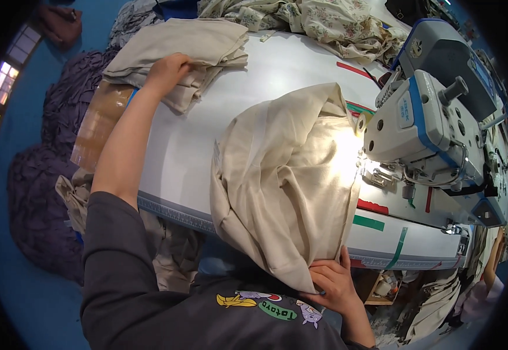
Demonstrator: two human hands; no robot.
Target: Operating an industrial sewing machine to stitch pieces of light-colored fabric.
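Observation:
A large beige cloth piece (265, 175) lies rumpled across the front of the sewing table, its right edge at the lit needle area of the sewing machine (417, 122). At the near table edge my right hand (332, 283) grips the lower corner of that cloth, thumb along its edge. My left arm reaches to the far left, where a stack of folded beige fabric (178, 44) lies. There my left hand (171, 73) has its fingers curled on the near side of the stack, pinching a layer; the fingertips are partly hidden.
Floral fabric (335, 23) is heaped at the back. Dark purple cloth (38, 204) piles up on the left, beside a brown taped board (102, 122). A ruler strip (178, 214) runs along the table's front edge. Another person's arm (493, 256) shows at far right.

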